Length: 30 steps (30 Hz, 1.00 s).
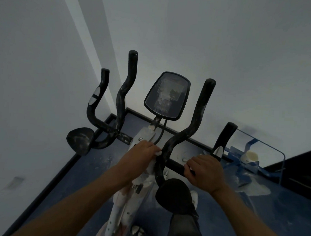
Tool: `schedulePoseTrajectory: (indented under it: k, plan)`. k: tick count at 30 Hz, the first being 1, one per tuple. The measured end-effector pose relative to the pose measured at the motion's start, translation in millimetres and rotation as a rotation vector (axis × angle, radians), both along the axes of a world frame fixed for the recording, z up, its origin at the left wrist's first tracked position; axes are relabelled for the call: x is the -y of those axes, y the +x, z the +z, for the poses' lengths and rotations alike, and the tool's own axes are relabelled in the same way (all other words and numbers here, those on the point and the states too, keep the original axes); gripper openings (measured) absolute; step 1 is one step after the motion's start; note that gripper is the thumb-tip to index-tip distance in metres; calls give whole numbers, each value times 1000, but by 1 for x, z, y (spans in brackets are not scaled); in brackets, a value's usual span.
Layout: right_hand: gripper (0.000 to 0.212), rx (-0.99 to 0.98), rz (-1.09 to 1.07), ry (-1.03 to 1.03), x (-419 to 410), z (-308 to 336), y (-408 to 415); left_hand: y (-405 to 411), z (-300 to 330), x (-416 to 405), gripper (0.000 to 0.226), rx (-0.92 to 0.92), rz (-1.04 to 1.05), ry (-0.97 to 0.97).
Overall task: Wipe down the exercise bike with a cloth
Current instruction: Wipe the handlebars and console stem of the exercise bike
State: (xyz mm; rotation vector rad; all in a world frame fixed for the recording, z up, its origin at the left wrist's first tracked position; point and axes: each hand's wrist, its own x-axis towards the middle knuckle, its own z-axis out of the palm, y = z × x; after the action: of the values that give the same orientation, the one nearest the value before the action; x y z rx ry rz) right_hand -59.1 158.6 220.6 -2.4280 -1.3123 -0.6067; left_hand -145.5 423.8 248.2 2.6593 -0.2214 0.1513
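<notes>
Head view, looking down: the bike (141, 170) stands in a corner between two pale walls, its white frame running from below my chest up to the console (167, 96), whose dark screen is smeared with pale dust. Black handlebars (188, 130) branch out on both sides, streaked with the same whitish grime, and two padded elbow rests sit low, one at the left (79, 140), one near my right forearm (174, 195).

My left hand (143, 155) lies on the frame just beside the base of the right inner bar. Its fingers are curled and pressed together over a white cloth (157, 152); only a small corner of it shows past my knuckles, touching the bar.

My right hand (205, 171) wraps the horizontal crossbar (175, 166), fingers curled round it close together, knuckles up.

Blue floor (88, 170) under the bike carries patches of white dust. To the right a glass table (267, 151) on a blue base holds a pale cup (250, 156). A dark trouser leg (185, 228) shows beneath the right elbow rest, with a white shoe (195, 198) just beside it.
</notes>
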Motion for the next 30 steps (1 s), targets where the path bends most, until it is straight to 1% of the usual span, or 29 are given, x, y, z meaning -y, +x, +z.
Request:
schedulePoseTrajectory:
  k: [1, 3, 5, 8, 11, 14, 15, 17, 20, 22, 27, 30]
  plan:
    - [36, -2, 2, 2, 0, 1, 0, -6, 0, 0, 31, 15, 6, 3]
    - [36, -1, 1, 5, -1, 1, 1, -23, 2, -1, 21, 45, 80, -86]
    - [36, 2, -4, 4, -1, 0, 0, -39, 4, 4, 16, 15, 195, -277]
    - [39, 0, 1, 7, 0, 0, 0, -56, 2, 12, 28, 30, 327, -455]
    - [43, 0, 1, 8, 0, 1, 0, -63, 4, 24, 29, 12, 277, -573]
    - [44, -3, -5, 10, 0, 1, 0, -66, -7, 38, 25, 30, 175, -538]
    - [46, -11, -8, 7, -1, 0, 0, -68, -13, 42, 28, 37, 158, -538]
    - [49, -22, -14, 1, -1, 1, -1, -73, -27, 47, 32, 36, 169, -522]
    - [47, -17, -20, 0, -1, 2, -2, -82, -35, 50, 31, 48, 139, -517]
    - [44, -11, -24, -7, -1, 2, -2, -87, -35, 47, 32, 45, 131, -533]
    - [38, -27, -15, -26, -1, 0, -1, -95, -35, 38, 29, -9, 166, -450]
    - [37, -25, -12, -27, -1, 2, -1, -82, -22, 41, 31, -20, 180, -475]
